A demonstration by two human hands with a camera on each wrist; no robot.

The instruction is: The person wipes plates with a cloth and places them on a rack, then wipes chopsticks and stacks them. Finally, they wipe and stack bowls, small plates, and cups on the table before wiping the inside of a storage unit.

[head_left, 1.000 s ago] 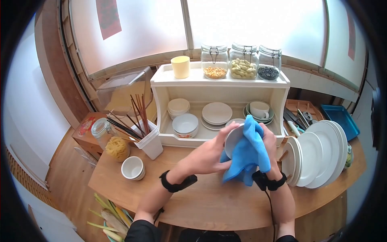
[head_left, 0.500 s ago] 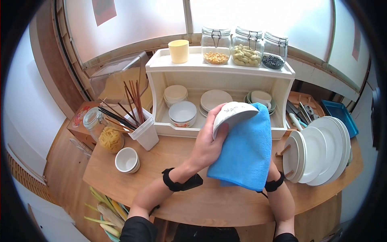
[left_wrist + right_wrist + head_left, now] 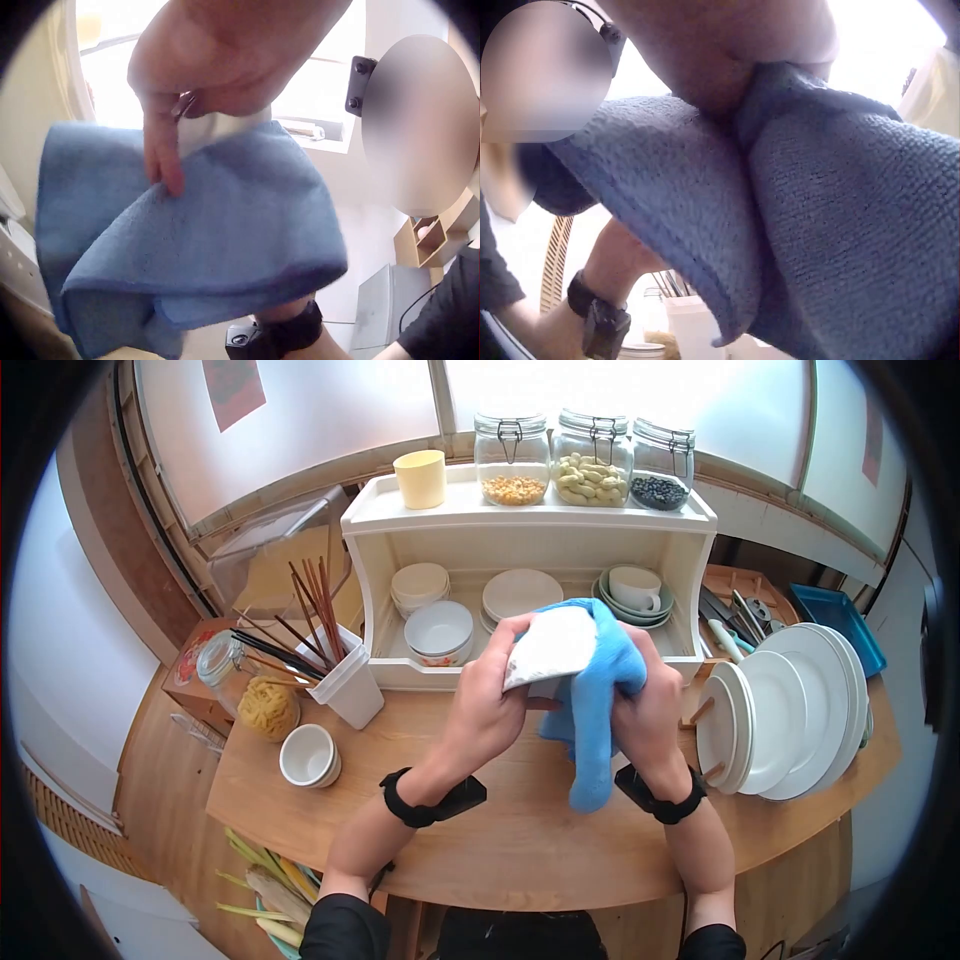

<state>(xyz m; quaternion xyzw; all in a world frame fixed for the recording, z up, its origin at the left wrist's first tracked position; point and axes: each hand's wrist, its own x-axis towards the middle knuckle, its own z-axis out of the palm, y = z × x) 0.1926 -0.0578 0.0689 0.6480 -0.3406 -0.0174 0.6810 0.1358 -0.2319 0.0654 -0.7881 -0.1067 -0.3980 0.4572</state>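
Two bare hands meet above the tabletop point(image 3: 470, 865), with both forearms coming in over its near edge and slanting inward. The left hand point(image 3: 483, 690) is raised over the middle of the tabletop, its wrist lower than its knuckles; it grips the bowl point(image 3: 550, 644) at the left side, and the left wrist view shows one digit reaching down onto the cloth point(image 3: 592, 715). The right hand point(image 3: 655, 698) stands at about the same height, fingers bent, clutching the cloth against the bowl's right side; most of its fingertips are hidden in the folds. Each wrist wears a black strap point(image 3: 432, 802).

The bowl is held tilted in the air between the hands, nearer the left, clear of the tabletop and just in front of the shelf's lower front edge as the head view shows it. The cloth covers its right side and hangs below it between the wrists, the lowest corner not reaching the tabletop.

On the tabletop, white cups point(image 3: 309, 755) stand near the left edge, to the left of the left wrist, with the chopstick holder point(image 3: 350, 690) and a pasta jar point(image 3: 266, 707) farther back. Upright plates point(image 3: 775, 725) fill the right end, beside the right hand. The white shelf point(image 3: 520, 542) runs along the far edge.
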